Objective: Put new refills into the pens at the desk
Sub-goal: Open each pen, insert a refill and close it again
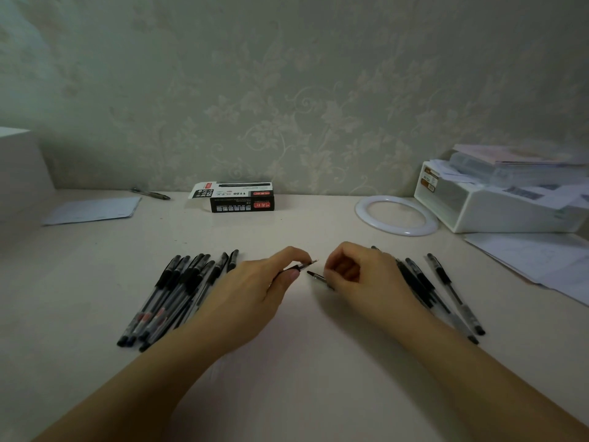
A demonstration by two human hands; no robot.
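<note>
At the middle of the pale desk (293, 362) two slim pen parts are held tip to tip, not quite touching. One pen piece (301, 267) is pinched between thumb and forefinger of the left hand (255, 288), its metal tip pointed right; a second piece (320, 278) is gripped in the curled fingers of the right hand (357, 272), its tip pointed left. Whether each is a refill or a barrel cannot be told. A bundle of pens (178, 295) is laid just left of the left wrist — a smaller row of pens (446, 288) is spread just behind the right hand. An opened black box (242, 197) is set well behind both hands, against the wall.
</note>
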